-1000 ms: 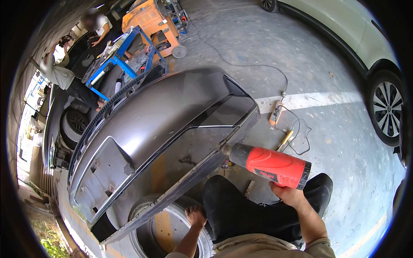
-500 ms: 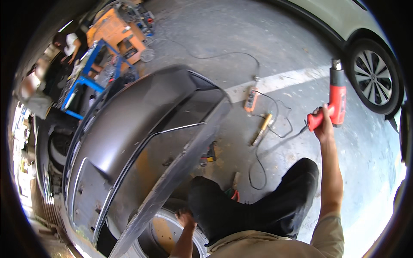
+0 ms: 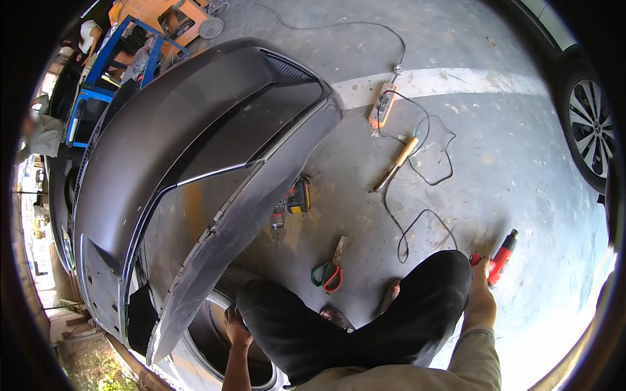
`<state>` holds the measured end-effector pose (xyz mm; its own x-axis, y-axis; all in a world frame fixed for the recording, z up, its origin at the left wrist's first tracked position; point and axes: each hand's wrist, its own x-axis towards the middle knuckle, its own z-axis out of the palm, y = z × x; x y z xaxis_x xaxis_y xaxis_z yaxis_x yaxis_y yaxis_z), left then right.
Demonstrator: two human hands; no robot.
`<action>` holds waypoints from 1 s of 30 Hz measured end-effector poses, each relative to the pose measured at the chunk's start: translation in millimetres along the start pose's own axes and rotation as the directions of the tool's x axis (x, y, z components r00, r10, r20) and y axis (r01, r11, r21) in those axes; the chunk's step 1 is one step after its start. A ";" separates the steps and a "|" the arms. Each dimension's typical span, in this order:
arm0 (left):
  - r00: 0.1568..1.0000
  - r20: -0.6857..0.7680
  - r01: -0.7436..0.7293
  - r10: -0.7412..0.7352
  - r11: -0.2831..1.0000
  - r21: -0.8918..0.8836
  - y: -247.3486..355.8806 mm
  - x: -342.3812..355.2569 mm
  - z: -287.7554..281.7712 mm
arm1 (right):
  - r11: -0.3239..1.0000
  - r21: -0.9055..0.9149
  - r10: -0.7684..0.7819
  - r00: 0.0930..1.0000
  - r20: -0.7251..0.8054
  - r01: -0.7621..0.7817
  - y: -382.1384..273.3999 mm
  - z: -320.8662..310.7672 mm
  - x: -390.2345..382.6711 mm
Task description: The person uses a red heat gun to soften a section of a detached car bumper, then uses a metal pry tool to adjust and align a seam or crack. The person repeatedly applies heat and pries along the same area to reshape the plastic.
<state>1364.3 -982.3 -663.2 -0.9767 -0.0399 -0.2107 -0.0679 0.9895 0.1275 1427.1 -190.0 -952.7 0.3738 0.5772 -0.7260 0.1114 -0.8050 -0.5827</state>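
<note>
My right hand [image 3: 481,280] is wrapped round the grip of a red and black heat gun [image 3: 501,260], held low beside my right knee with its nozzle pointing away. On the other side, my left hand [image 3: 237,329] is down by my left thigh, fingers curled at the edge of a wheel [image 3: 266,373] that is partly hidden under my leg. A large dark grey car bumper [image 3: 195,104] stands at the left, its lower lip [image 3: 225,228] running close past the wheel and my left hand.
Scissors [image 3: 335,268], a cordless drill [image 3: 293,201] and a wooden-handled tool [image 3: 399,161] lie on the floor. A cable loops from an orange power strip [image 3: 382,107]. A parked car's wheel [image 3: 590,120] is at right; a blue frame [image 3: 98,91] and a person [image 3: 90,36] are at far left.
The heat gun in my right hand has come down from raised at the right to beside my knee. My left hand stays by the wheel. The view has tilted nearer to me.
</note>
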 end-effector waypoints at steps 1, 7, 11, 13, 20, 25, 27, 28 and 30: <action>1.000 0.000 0.013 -0.013 1.000 -0.006 -0.4 -7.0 -1.4 | 0.998 -0.041 -0.043 0.994 -0.098 0.040 7.1 4.5 -7.0; 0.991 -0.018 0.125 -0.131 0.974 -0.189 23.6 -24.1 -8.2 | 0.710 -0.700 -0.237 0.961 -0.145 0.070 -17.3 -32.3 24.6; 0.994 -0.105 0.012 -0.043 0.961 -0.275 21.5 -25.1 1.3 | 0.051 -0.979 -0.762 0.642 0.089 0.196 -41.5 3.1 -18.0; 0.992 -0.121 0.003 -0.031 0.975 -0.224 20.7 -24.9 11.0 | -0.161 -0.618 -0.665 0.378 0.644 0.770 -25.8 71.7 -77.3; 0.996 -0.084 -0.039 0.036 0.999 -0.033 11.9 -32.0 25.8 | -0.583 -0.240 0.014 0.306 0.952 0.776 132.4 119.4 -266.6; 0.994 -0.092 -0.055 0.053 0.998 -0.021 5.3 -33.7 29.4 | -0.313 -0.628 -0.480 0.452 0.752 0.713 25.3 117.2 -166.0; 0.994 -0.097 -0.055 0.052 0.998 -0.025 4.3 -34.8 32.1 | -0.126 -0.696 -0.816 0.325 0.478 0.707 -72.5 105.0 -101.1; 0.994 -0.107 -0.026 0.025 1.000 -0.008 5.8 -40.8 32.2 | 0.127 -0.609 -0.820 0.428 0.380 0.783 -106.2 109.1 -100.8; 0.994 -0.107 -0.037 0.035 0.999 -0.014 6.2 -36.3 40.4 | 0.301 -0.512 -0.823 0.490 0.287 0.805 -170.4 93.8 -56.0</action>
<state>1407.5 -969.1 -693.9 -0.9947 -0.0196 -0.1009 -0.0346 0.9882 0.1493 1300.9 -72.3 -846.9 -0.1723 0.9849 0.0193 0.8057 0.1522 -0.5725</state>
